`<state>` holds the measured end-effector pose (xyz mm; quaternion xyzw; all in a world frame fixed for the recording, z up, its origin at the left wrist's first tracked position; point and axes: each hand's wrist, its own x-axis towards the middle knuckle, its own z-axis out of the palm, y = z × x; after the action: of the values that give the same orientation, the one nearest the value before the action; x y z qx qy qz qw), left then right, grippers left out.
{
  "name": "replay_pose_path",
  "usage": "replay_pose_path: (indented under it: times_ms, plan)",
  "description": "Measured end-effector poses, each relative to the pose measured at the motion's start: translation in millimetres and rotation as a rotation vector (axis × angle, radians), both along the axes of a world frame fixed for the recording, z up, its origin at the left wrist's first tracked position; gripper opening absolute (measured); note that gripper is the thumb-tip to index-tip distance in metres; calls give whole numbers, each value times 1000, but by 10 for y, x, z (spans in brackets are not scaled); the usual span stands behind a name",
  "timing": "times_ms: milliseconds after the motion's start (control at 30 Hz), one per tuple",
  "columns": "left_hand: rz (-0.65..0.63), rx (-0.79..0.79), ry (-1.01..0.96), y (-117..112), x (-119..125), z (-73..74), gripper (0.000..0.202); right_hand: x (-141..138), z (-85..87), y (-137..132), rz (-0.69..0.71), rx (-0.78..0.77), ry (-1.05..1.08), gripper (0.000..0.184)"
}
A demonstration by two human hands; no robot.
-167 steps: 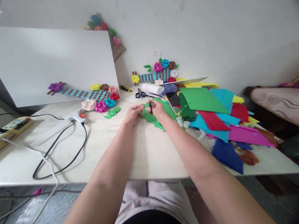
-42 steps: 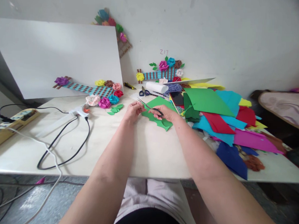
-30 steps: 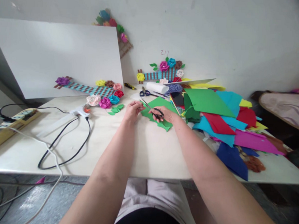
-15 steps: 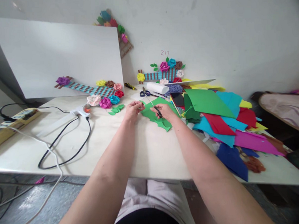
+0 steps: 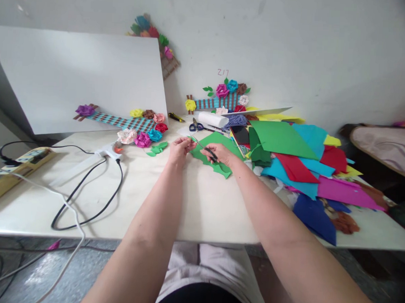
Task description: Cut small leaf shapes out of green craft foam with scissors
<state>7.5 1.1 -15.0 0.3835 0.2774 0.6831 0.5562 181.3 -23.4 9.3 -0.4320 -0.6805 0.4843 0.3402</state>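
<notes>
My left hand (image 5: 182,147) is closed in a pinch on a small green paper piece, mostly hidden by the fingers. My right hand (image 5: 217,154) grips a pair of scissors (image 5: 200,144) by the black handles, the blades pointing up and left to the left fingertips. Under both hands lies a green paper sheet (image 5: 222,170) with a scalloped cut edge. Several cut green paper leaves (image 5: 159,148) rest left of my left hand. Beyond my hands is a second pair of scissors (image 5: 196,126) with dark blue handles, beside a white roll (image 5: 213,120).
Coloured paper sheets (image 5: 284,137) are heaped on the right. Two flower-decorated woven pieces, one at left (image 5: 122,120) and one against the wall (image 5: 218,101), stand at the back. A glue gun (image 5: 109,152), its black cord and a power strip (image 5: 18,171) occupy the left. A cutter (image 5: 176,117) lies behind.
The scissors in my right hand have tilted lower and to the left, their tips now by the left fingertips. My left hand stays in nearly the same place.
</notes>
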Motion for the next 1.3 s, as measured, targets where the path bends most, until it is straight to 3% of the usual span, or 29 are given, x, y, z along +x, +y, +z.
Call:
replay_pose_path:
  times_ms: [400,633,833,1033,1300]
  plan:
    - [29,-14,-11,1,19,11,19,-26,-144,133,-22,123,-20,41]
    - [18,-21,3,4,14,8,17,-5,-48,40,-183,433,-363,40]
    - [-16,6,17,-3,-1,0,18,-17,27,-40,-284,600,-687,39]
    - [-33,-1,6,-18,2,18,17,-3,5,-26,-308,737,-797,44]
    - [-40,18,1,8,-11,-6,17,-5,31,-62,-307,769,-847,42]
